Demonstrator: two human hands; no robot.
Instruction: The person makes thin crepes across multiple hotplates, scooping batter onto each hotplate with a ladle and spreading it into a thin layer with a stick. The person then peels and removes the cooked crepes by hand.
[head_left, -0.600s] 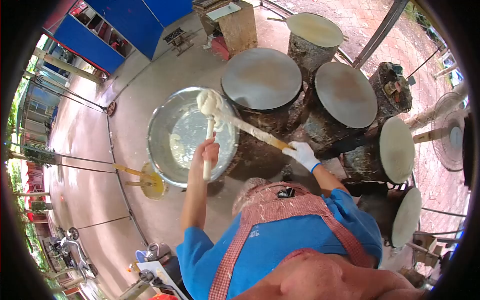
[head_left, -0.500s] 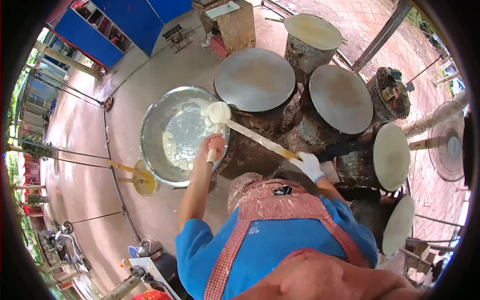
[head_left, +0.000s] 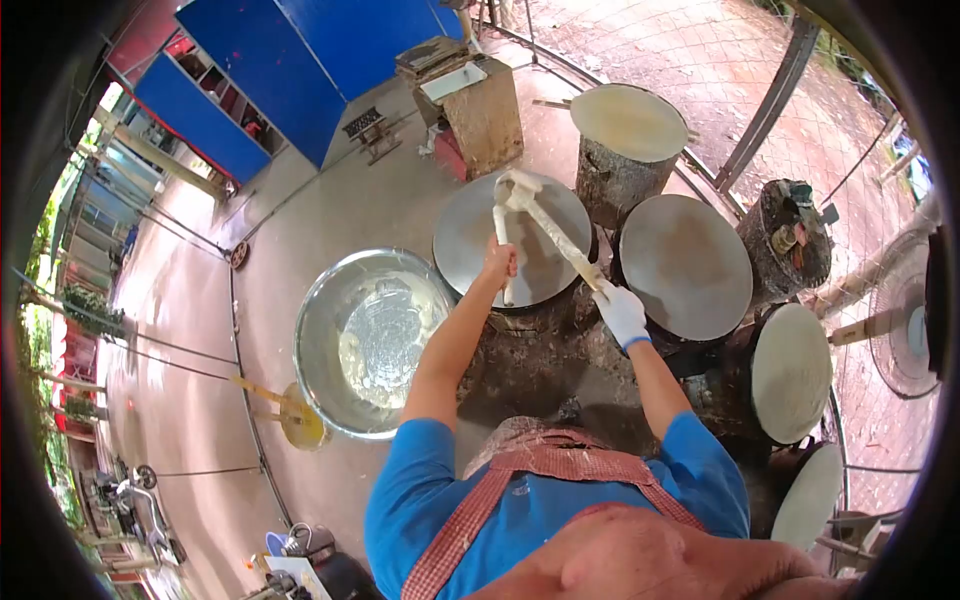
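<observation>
Bare left hand (head_left: 498,262) closed around a short white batter-coated stick (head_left: 503,250), held upright over the round grey metal griddle plate (head_left: 470,240). Gloved right hand (head_left: 622,312), white glove with blue cuff, closed on a long wooden paddle smeared with white batter (head_left: 553,236). Paddle slants up from the right hand, crossing above the griddle plate; its tip meets the stick's top near the plate's far edge, with a lump of white batter (head_left: 516,186) there. Large shiny steel basin with batter residue (head_left: 330,330) on the floor just left of the griddle plate. Second grey round plate (head_left: 685,265) just right of it. Cream-topped stump griddle (head_left: 628,122) beyond. Brown wooden box (head_left: 485,112) further back.
</observation>
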